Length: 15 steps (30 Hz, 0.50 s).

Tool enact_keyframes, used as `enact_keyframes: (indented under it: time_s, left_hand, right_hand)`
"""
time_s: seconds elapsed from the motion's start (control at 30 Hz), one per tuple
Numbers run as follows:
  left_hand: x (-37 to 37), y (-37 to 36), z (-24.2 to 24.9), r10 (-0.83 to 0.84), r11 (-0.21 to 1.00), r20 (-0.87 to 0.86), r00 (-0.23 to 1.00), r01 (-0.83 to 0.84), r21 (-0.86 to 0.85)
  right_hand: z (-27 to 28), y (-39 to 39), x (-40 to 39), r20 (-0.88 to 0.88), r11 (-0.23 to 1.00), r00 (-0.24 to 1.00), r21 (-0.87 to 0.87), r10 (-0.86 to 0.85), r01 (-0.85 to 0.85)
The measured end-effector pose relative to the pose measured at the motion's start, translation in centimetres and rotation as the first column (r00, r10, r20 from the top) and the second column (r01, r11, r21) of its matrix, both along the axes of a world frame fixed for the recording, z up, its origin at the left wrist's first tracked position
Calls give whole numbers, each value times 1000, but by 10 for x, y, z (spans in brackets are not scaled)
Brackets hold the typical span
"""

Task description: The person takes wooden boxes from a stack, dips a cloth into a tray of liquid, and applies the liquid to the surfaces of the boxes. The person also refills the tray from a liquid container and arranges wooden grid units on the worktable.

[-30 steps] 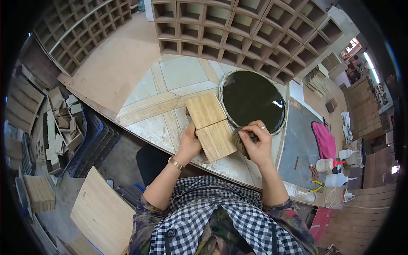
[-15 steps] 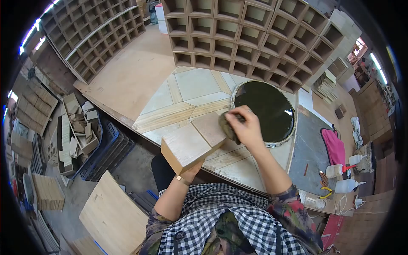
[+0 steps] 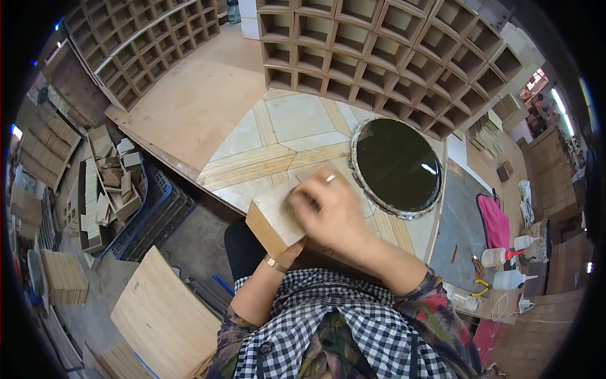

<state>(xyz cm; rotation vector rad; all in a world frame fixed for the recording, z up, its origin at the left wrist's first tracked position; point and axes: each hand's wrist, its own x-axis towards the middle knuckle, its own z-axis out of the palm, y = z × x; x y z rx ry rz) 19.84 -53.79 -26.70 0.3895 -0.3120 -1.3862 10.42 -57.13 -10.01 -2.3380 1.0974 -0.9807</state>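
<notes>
My left hand (image 3: pixel 291 254) grips a small pale wooden box (image 3: pixel 268 218) from below, holding it tilted in front of my body at the table's near edge. My right hand (image 3: pixel 331 211), smeared by motion, is closed and pressed onto the box's upper face. A dark, damp-looking sponge is in its fingers, now mostly hidden beneath them. Just beyond the right hand stands a round pan of dark liquid (image 3: pixel 398 164) with a crusted, pale rim, on a patterned wood panel (image 3: pixel 312 120).
Racks of open wooden cubbies (image 3: pixel 372 57) stand along the table's back. To the right lie a pink cloth (image 3: pixel 492 221), squeeze bottles (image 3: pixel 512 279) and yellow-handled pliers (image 3: pixel 483 288). On the left, blue crates (image 3: pixel 154 218) hold wood offcuts near stacked boards (image 3: pixel 165 316).
My right hand has moved left from the box's far end, beside the pan, onto its near part, carrying the sponge. My left hand still holds the box, almost in place.
</notes>
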Motion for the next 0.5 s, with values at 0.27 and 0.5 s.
enact_keyframes:
  time_s: [0.27,0.5]
  left_hand:
    - [-1,2,-14,-20,1000,-216,976,22,5]
    - [4,3,12,66,998,632,772,-51,-42]
  right_hand:
    - [-23,-63,-11,-127,954,947,16,-294,298]
    - [10,5,28,10,964,967,-77,255,-253]
